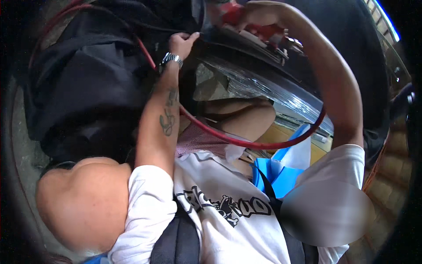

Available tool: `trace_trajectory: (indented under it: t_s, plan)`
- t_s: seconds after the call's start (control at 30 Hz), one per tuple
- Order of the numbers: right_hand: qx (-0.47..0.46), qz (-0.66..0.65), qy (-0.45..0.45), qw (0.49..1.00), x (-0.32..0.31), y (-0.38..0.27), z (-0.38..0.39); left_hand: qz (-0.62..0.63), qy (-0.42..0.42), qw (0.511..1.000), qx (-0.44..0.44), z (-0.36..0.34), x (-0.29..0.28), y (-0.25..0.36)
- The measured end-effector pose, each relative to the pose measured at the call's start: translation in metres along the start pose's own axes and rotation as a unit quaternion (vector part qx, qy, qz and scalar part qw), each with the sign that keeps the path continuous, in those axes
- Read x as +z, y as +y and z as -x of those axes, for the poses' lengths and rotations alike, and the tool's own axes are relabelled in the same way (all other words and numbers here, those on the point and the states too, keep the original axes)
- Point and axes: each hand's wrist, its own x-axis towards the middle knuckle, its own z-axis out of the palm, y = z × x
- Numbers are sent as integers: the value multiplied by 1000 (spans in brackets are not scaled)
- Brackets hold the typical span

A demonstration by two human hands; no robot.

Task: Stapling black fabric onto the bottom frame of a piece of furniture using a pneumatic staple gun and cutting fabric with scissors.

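Note:
My left hand [182, 44], with a metal watch at the wrist, pinches the edge of black fabric [92, 83] in the upper middle. My right hand [257, 17] reaches over from the right and grips a red and silver air tool [270, 35], partly blurred, just right of my left hand over a dark surface. A red hose [246, 143] loops below both hands and passes behind my left forearm. Under the tool runs a long edge wrapped in shiny clear plastic [255, 88].
My bent bare leg [239, 121] is below the plastic-wrapped edge. Blue and white sheet material [281, 171] lies beside me on a tan board [283, 116]. Grey flooring [20, 145] shows at the left, and brown slatted material [393, 167] at the far right.

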Motion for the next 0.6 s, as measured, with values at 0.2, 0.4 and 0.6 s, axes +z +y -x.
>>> trace_trajectory:
  t_s: [0.2,0.4,0.6]
  plan:
    - [20,-72,175,982,-9,82,97,-119,67,915,379,61,29,37]
    - [29,-106,135,985,43,146,142,-135,-67,864,480,111,84,38]
    - [87,-37,110,989,118,158,111,-117,-57,872,472,144,97,-8]
